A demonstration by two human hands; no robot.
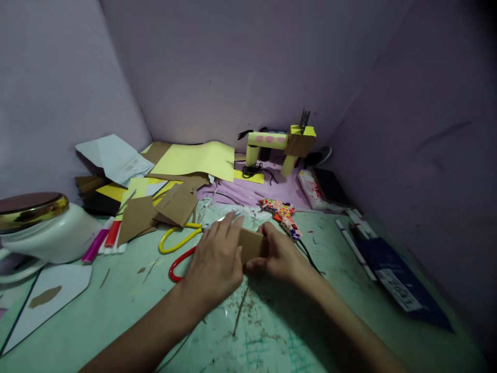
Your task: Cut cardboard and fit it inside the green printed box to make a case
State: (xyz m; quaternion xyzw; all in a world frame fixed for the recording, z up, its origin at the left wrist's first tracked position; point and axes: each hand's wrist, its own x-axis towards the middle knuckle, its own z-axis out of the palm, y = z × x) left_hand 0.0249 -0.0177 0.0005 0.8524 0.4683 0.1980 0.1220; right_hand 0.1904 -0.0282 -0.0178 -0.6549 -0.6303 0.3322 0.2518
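Blue pouch (382, 257): by the right edge of the tabletop (116, 295); white pens (363, 224) show at its far end, though how far they run inside cannot be told.
White mug (54, 238): at the left edge, cut off by the view; its gold-rimmed lid (31, 207) hides the inside.
Cardboard piece (253, 245): between both hands, mid-tabletop, its left end hidden.
Right hand (281, 254): thumb and fingers pinch the cardboard's right end.
Left hand (219, 256): fingers extended close together at the left end; whether they pinch cannot be told.
Scissors (179, 242): just beside the left hand, blades partly covered.
Far edge: yellow sheet (198, 159) toward the left corner, box-headed figure (269, 141) toward the right.
Room: pouch well apart from the right hand, black cord (310, 256) between; near edge out of view.
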